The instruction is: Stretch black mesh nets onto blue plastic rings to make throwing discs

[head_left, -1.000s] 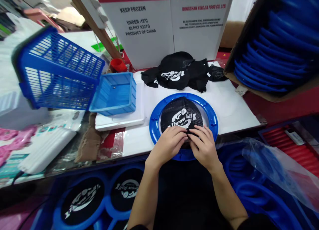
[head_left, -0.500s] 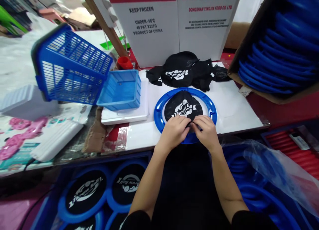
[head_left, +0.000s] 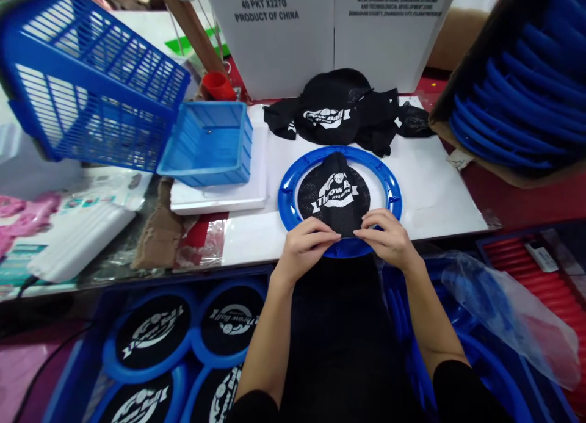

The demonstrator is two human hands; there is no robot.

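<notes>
A blue plastic ring (head_left: 288, 198) lies flat on the white work surface in front of me. Inside it is a round black mesh cloth (head_left: 336, 194) with a white "Throw Ball" print, its near edge reaching the ring's near side. My left hand (head_left: 309, 243) pinches that edge on the left, thumb and fingers together. On the right, my right hand (head_left: 387, 237) pinches the same edge, a short gap from the left fingertips. Beyond the ring lies a loose pile of black printed mesh cloths (head_left: 336, 108).
A light blue bin (head_left: 206, 145) stands on a white foam lid, beside a tilted blue basket (head_left: 101, 87). At right a carton holds stacked blue rings (head_left: 513, 112). Below the table edge, finished-looking black-and-blue discs (head_left: 153, 334) fill a crate at left; a plastic bag (head_left: 508, 313) lies at right.
My hands have moved apart along the cloth's near edge, and the cloth lies flatter with more of its print showing. The camera view has tilted lower.
</notes>
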